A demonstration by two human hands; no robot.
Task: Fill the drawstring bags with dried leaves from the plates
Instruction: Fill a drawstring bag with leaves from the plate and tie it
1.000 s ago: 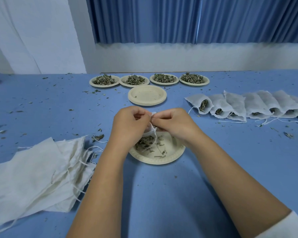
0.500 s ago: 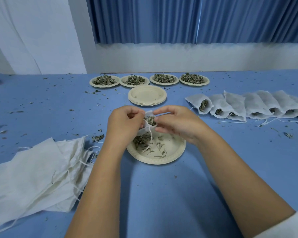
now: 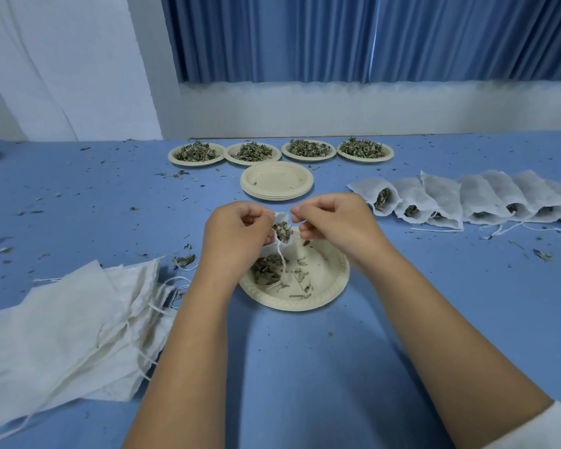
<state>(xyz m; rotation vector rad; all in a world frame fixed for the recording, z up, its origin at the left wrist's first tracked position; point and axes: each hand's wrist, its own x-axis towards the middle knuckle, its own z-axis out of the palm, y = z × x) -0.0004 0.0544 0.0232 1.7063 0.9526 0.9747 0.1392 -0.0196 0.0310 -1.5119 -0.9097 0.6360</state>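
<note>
The hands have lifted off the plate (image 3: 332, 286) and drawn apart since a second ago, when they were pressed together low over it. The left hand (image 3: 237, 234) grips the bag (image 3: 280, 218), whose mouth now faces up with leaves (image 3: 282, 231) showing inside. The right hand (image 3: 334, 222) has come off the mouth, fingers curled; whether it pinches anything I cannot tell. It looks as if a pinch has just gone in, and with more leaves on the plate below the hands, this bag likely takes more.

The blue worktop (image 3: 305, 367) is strewn with crumbs. Filled bags (image 3: 480, 199) lie right of the hands, empty bags (image 3: 78, 319) left, and an empty stack (image 3: 276, 184) and four full plates (image 3: 308, 149) beyond. A blue curtain (image 3: 370, 37) hangs behind.
</note>
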